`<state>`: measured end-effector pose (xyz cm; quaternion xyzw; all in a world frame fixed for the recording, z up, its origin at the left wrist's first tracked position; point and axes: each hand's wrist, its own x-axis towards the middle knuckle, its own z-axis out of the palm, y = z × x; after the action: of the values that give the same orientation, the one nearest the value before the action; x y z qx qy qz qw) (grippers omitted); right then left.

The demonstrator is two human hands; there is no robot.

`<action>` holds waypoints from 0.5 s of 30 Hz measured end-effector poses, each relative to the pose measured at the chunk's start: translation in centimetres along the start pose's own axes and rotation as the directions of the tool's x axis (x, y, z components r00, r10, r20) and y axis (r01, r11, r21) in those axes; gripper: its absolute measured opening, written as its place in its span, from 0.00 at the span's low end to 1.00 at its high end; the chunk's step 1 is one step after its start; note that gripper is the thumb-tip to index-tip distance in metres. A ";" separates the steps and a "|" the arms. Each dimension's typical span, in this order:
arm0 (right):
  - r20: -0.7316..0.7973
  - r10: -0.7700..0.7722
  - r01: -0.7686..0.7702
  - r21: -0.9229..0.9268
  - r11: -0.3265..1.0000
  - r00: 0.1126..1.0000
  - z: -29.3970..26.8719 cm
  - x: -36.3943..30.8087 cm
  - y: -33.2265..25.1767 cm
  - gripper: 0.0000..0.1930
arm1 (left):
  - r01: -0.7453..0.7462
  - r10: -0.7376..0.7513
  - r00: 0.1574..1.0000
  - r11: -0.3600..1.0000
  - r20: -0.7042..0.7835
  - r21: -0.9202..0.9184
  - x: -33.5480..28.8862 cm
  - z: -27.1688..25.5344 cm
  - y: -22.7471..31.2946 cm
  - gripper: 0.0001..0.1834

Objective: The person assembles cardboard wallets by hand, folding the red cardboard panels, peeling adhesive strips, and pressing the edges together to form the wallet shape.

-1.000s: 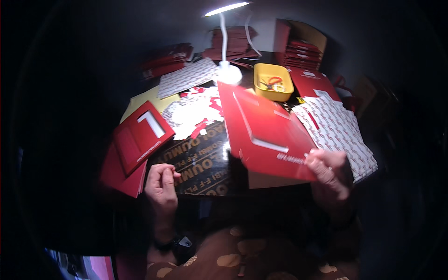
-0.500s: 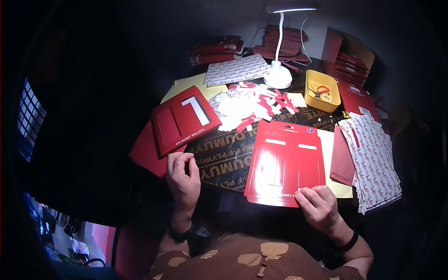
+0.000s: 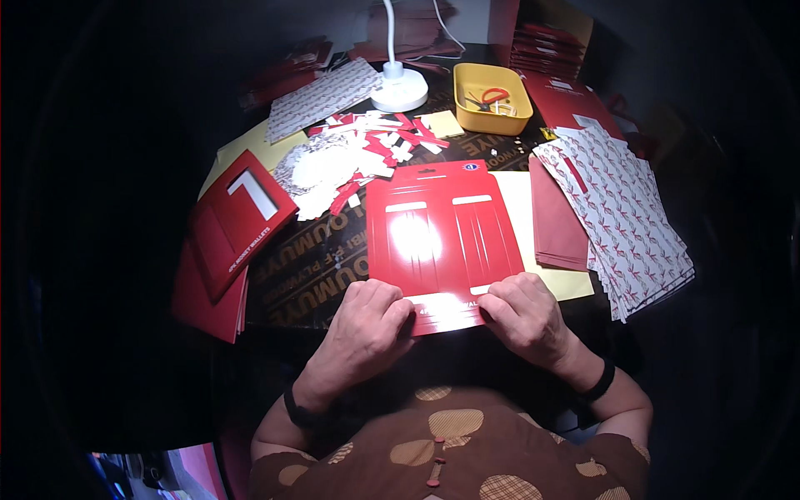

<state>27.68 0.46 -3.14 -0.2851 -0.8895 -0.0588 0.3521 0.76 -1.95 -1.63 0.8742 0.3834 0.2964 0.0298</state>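
A flat red card sleeve (image 3: 482, 250), glossy, with two long slots and a hang hole at its top, lies in front of me at the table's near edge. My left hand (image 3: 367, 325) grips its lower left corner, fingers curled over the edge. At the lower right corner, my right hand (image 3: 527, 321) pinches it the same way. Bright lamp glare covers part of its face. Left of it, a red package with cut-out windows (image 3: 218, 242) rests on more red card sheets (image 3: 212, 304). Beneath the sleeve's right side shows a pale yellow sheet (image 3: 518, 200).
Patterned white sheets (image 3: 612, 217) overlap dark red envelopes (image 3: 557, 217) on the right. Red and white paper scraps (image 3: 333, 158) cover the table's middle. Behind stand a white lamp (image 3: 400, 90), a yellow tray (image 3: 492, 123) holding scissors (image 3: 493, 96), and a box of red packs (image 3: 546, 54).
My left hand has moved right, from beside the red package to the sleeve's lower left corner, and closed on it. My right hand keeps its hold. The view has shifted, sliding the table contents leftward.
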 end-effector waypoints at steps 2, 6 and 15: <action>-0.038 0.014 -0.012 0.045 0.999 0.999 -0.1 -0.3 0.1 0.14 | -0.014 0.014 1.000 1.000 -0.012 0.006 -0.1 0.5 -0.1 0.22; -0.016 0.034 -0.033 0.030 0.999 0.999 -0.7 -0.9 -0.2 0.13 | -0.034 0.035 0.999 0.999 -0.003 0.009 0.0 0.5 0.1 0.19; -0.022 0.110 -0.109 0.064 0.992 0.994 -0.3 -0.9 -1.1 0.10 | -0.083 0.083 0.996 0.996 0.015 -0.023 0.8 0.8 0.7 0.17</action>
<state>27.75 -0.99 -3.42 -0.3217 -0.8694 -0.0151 0.3747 2.06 -1.76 -1.74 0.8914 0.3432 0.2945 0.0301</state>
